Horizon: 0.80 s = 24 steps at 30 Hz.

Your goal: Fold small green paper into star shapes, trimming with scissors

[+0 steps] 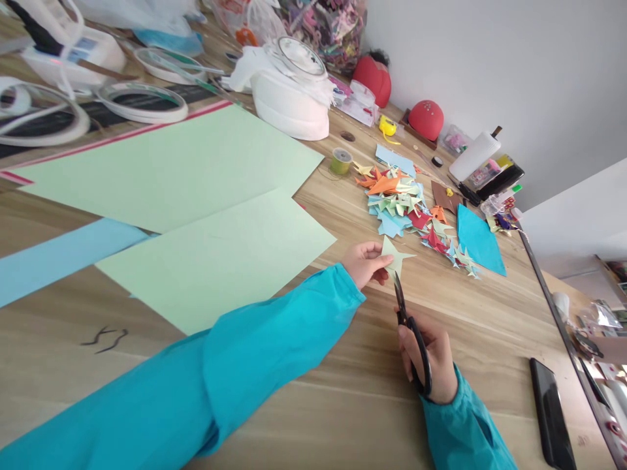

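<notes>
My left hand (365,261) pinches a small pale green paper piece with pointed tips (396,256) just above the wooden table (343,405). My right hand (428,362) grips black scissors (409,326) through the handles, and the blades reach up to the lower edge of the paper piece. Both arms wear turquoise sleeves. Just beyond the hands lies a pile of several cut paper shapes (406,205) in orange, green, blue and red.
Two large pale green sheets (215,258) and a light blue strip (59,258) lie to the left. A teal sheet (477,241), thread spool (341,160), white appliance (289,91), tape rolls (142,102) and red cushions (425,119) sit farther back. A black phone (551,411) lies at the right.
</notes>
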### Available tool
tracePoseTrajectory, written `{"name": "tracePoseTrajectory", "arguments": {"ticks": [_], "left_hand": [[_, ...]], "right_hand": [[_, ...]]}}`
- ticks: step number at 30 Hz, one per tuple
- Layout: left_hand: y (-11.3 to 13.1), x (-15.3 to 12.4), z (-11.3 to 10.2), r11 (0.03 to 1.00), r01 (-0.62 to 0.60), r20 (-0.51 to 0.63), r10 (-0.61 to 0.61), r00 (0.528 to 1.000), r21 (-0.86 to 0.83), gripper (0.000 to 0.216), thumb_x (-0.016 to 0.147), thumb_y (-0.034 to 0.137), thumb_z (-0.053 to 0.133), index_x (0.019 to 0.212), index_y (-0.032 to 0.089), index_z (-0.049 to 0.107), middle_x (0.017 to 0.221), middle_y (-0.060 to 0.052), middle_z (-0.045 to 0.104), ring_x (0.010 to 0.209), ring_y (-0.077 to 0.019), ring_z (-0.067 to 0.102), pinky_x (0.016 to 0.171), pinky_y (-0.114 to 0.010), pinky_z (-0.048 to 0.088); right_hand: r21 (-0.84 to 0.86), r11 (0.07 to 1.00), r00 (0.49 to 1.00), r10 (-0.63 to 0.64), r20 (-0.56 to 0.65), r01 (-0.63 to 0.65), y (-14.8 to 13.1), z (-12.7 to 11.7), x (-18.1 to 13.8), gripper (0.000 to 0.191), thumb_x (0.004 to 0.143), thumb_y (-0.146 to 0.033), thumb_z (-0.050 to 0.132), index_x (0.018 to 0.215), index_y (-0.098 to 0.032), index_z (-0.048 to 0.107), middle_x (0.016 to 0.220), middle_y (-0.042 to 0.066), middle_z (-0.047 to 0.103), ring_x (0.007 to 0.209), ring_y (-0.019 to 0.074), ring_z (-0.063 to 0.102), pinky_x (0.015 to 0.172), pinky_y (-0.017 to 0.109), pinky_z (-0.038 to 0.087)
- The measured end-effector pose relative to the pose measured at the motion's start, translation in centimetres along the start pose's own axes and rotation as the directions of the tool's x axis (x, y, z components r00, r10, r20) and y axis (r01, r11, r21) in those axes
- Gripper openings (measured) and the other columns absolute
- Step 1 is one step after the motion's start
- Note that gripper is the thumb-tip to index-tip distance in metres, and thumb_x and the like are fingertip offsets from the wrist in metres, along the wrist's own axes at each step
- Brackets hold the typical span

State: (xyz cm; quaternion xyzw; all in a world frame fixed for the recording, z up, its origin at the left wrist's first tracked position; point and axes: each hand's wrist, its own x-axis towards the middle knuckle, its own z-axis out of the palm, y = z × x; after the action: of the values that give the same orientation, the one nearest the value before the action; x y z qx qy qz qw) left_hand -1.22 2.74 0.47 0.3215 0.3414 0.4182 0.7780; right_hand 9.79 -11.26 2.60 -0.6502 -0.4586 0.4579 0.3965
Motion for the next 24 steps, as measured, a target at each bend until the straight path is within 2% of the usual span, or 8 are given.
{"name": "tracePoseTrajectory", "arguments": {"ticks": [24], "left_hand": [[-0.21,-0.02,-0.10,0.999,-0.025,0.010,0.025,1.000,0.033,0.026,0.055,0.027,0.072,0.071,0.013,0.057,0.053,0.001,0.061,0.038,-0.0082,0.051,0.036,-0.020,0.041]], "right_hand": [[0.017,1.000,1.000,0.025,-0.002,-0.025,0.10,0.13,-0.04,0.053,0.075,-0.049,0.056,0.109,-0.009,0.056,0.044,-0.007,0.040,0.026,0.0047,0.036,0.025,0.016,0.025]]}}
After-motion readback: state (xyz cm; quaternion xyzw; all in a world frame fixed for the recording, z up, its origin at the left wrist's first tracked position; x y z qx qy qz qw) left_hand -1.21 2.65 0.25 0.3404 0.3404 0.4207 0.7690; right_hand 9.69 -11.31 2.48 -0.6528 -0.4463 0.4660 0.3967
